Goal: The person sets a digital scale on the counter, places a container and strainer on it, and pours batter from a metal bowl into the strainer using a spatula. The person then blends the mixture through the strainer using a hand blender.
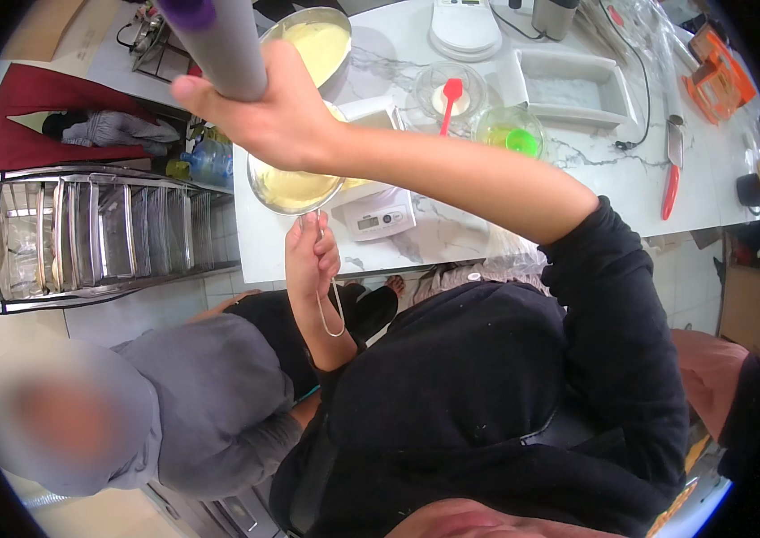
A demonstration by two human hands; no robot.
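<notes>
My right hand (263,117) is raised high over the table, its fingers wrapped round a thick grey handle (227,45) with a purple part at the top; its far end is out of view. Below it, my left hand (312,255) is closed on the looped wire handle (337,318) of a round metal bowl or strainer (259,190). Pale yellow batter (295,186) lies inside. My right wrist partly covers this vessel. Beside and partly behind it, a white paper-lined tin (380,112) stands near a white kitchen scale (380,215).
Along the marbled table (577,175) are a metal bowl of batter (261,38), another scale (465,31), a red spatula (451,94) in a clear bowl, a green cup (521,142), a lined tin (617,90) and a red-handled knife (671,170). A tray rack (111,235) and a person (200,386) are at left.
</notes>
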